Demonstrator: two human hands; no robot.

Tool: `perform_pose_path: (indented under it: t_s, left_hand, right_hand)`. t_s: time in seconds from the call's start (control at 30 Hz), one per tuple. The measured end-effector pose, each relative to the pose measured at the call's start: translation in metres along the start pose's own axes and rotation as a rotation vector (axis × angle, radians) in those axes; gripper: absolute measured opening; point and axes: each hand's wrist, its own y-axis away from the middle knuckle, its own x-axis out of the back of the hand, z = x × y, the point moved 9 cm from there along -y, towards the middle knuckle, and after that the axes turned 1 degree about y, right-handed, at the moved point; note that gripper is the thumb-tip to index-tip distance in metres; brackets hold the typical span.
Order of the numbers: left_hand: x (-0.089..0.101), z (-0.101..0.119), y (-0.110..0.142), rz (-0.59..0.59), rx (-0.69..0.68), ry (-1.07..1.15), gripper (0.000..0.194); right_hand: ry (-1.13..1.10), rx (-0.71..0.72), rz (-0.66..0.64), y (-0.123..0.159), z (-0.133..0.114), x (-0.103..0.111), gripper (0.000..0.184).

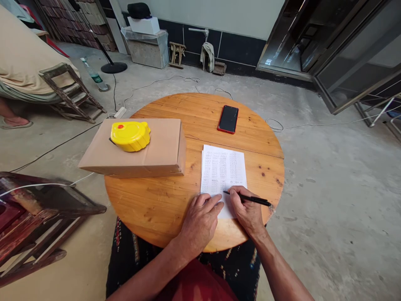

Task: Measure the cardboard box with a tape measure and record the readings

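A black pen [254,199] is gripped in my right hand [249,211], its tip against a sheet of paper [224,169]. Rows of small handwriting in columns cover most of the sheet; another sheet's edge seems to show beneath. My left hand [201,221] rests on the paper's lower left part and the tabletop, fingers stretched out and holding nothing. Left of the paper, a yellow tape measure [130,136] with a red button lies on a closed cardboard box [163,144]. Beyond the sheet is a dark-screened phone [228,119] in a red case.
The round wooden table [263,142] stands before me. A wooden chair [34,221] is at its left, and a small folding wooden stool [72,92] and a plastic bottle [95,76] are farther back. Cables cross the concrete floor. A person's foot [15,121] shows at far left.
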Motion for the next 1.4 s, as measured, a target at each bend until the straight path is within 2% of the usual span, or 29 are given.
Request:
perform_pose_path:
  t_s: [0.2,0.5,0.73,1.4]
  left_hand:
    - [0.0009,0.0001,-0.0003,0.004,0.005,-0.003,0.036]
    - [0.0003,0.0000,0.0001,-0.008,0.004,0.001,0.036]
    - [0.0001,0.0003,-0.0007,-0.019,0.000,-0.005,0.035]
    - [0.0000,-0.0001,-0.0001,-0.010,0.006,0.002,0.036]
  right_hand:
    - [-0.002,0.030,-0.015,-0.0003,-0.0027,-0.0005,0.020]
    - [-0.007,-0.012,0.010,0.0002,0.0018,0.0013,0.019]
    - [-0.025,-0.020,0.069,0.0010,0.0022,0.0074,0.019]
    - [-0.018,-0.010,0.057,0.0003,0.0013,0.0047,0.019]
